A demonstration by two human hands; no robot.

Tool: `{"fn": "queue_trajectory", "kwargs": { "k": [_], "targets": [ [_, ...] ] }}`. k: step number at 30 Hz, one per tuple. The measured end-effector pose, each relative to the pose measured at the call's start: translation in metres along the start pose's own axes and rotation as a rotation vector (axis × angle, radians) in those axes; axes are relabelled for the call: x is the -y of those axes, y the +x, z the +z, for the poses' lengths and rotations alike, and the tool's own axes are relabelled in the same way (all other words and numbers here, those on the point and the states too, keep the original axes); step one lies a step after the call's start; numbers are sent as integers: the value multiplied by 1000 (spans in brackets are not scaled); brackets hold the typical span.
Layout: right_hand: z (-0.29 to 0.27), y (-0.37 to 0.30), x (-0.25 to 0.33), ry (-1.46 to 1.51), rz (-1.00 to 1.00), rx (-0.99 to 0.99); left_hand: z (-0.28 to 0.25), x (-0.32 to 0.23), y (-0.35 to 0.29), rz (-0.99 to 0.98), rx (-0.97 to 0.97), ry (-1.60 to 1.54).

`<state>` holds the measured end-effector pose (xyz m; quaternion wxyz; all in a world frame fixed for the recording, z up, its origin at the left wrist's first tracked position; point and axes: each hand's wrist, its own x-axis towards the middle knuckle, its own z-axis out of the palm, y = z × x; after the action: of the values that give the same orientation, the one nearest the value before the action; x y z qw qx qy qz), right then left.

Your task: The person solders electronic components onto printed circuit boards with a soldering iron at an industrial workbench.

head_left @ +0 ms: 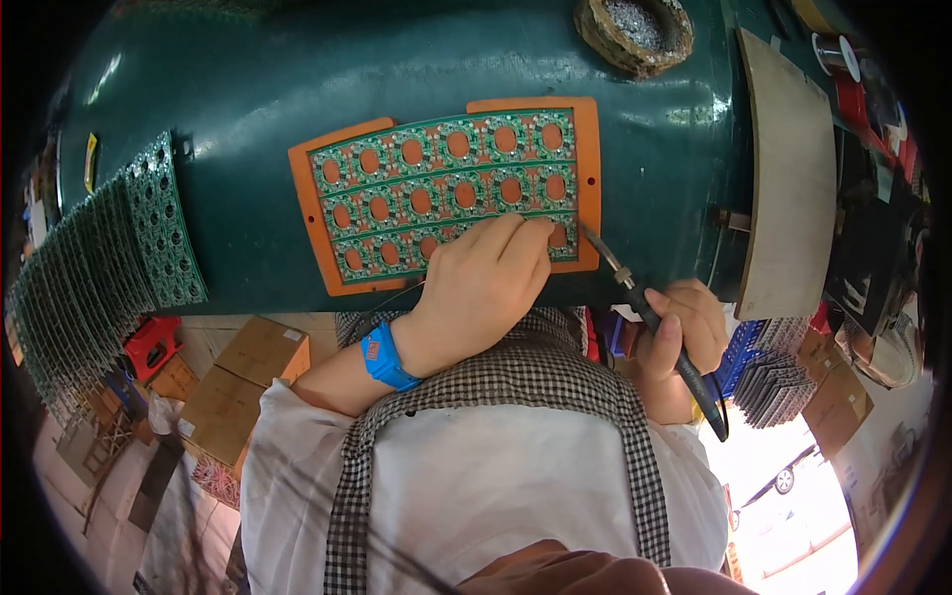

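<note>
A green panel of several joined circuit boards [441, 180], each with an oval opening, lies in an orange holder [589, 134] on the table. My left hand [488, 278] rests over the panel's near right part, fingers bent and closed. A thin solder wire [405, 292] runs out beneath it near the wrist; the fingertips' grip is partly hidden. In my right hand [691, 327] is a soldering iron [624, 277] with a dark handle, held like a pen. Its tip points at the holder's near right edge, close to the left fingertips.
Green board panels [164, 223] stand in a row at the left. A round, crusted bowl [640, 30] with silvery bits sits at the far right. Beyond the iron lies a long grey board [788, 178], with a wire spool [836, 57] behind. Cardboard boxes [243, 382] are below left.
</note>
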<state>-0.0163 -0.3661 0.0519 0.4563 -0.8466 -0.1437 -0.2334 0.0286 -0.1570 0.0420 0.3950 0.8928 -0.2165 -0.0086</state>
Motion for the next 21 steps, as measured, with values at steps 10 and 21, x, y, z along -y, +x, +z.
{"fn": "queue_trajectory", "kwargs": {
  "k": [10,21],
  "targets": [
    [4,-8,5,-10,-2,42,7,-4,-7,73,16,31],
    [8,-11,14,16,-5,72,-7,-3,-23,-23,28,43]
  ]
}}
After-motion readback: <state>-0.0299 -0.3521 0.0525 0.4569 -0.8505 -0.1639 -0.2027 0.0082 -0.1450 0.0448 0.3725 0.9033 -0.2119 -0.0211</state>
